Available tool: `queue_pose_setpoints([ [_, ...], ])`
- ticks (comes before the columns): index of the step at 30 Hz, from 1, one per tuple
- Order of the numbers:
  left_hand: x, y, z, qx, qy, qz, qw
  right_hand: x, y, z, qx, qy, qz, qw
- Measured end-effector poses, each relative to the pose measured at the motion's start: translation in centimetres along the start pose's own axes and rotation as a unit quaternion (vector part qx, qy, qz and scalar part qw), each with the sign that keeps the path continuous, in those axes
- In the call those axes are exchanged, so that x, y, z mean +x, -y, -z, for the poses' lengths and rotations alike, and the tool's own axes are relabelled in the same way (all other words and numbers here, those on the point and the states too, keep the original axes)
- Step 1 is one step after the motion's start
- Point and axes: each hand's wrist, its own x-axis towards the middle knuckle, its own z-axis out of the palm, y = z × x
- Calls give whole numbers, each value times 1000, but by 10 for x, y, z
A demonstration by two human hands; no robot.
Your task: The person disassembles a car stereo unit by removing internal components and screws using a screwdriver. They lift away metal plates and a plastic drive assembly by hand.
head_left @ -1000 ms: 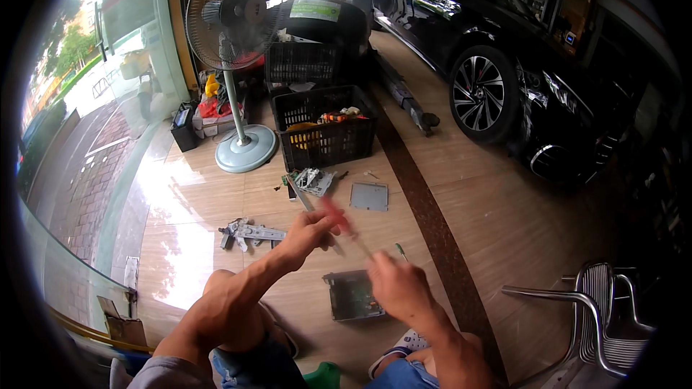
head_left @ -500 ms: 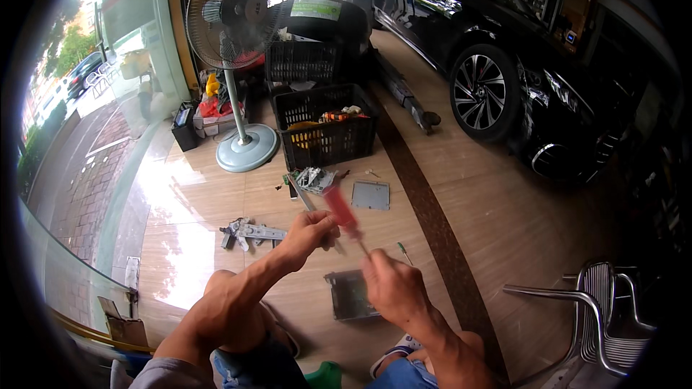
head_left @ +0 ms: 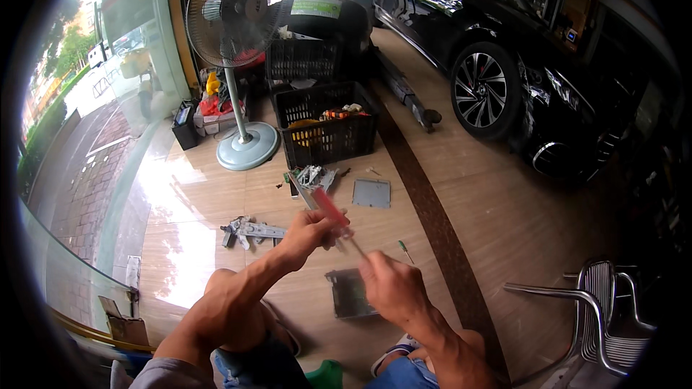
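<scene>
My right hand (head_left: 393, 281) is closed round the shaft of a screwdriver, its red handle (head_left: 329, 206) pointing up and away to the left. That handle is slightly blurred and lies against or just in front of my left hand (head_left: 310, 232); contact is unclear. Pinched in the left fingers is a thin grey metal strip (head_left: 303, 193), slanting away toward a small heap of metal parts (head_left: 317, 176). Below my hands, a dark shallow box (head_left: 350, 295) rests on the floor, partly covered by the right hand. A green-handled screwdriver (head_left: 405, 251) lies beside it.
Left of my hands lies a metal mechanism (head_left: 252, 230); a flat grey plate (head_left: 371, 193) lies beyond them. Farther off stand a black crate (head_left: 328, 137) and a fan (head_left: 246, 145). A black car (head_left: 497, 65) is at far right, a metal chair (head_left: 602, 317) at near right.
The red handle has swung down and left, closer to my left hand. Both hands stay nearly in place, and the strip is still in the left fingers.
</scene>
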Motion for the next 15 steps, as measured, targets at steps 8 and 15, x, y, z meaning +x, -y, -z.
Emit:
queue_pose_setpoints([
  [8, 2, 0, 5, -13, 22, -8, 1000, 0, 7, 9, 53, -28, 1, 998],
  [15, 4, 4, 5, 3, 27, -7, 1000, 1, 5, 3, 39, -44, 20, 998],
])
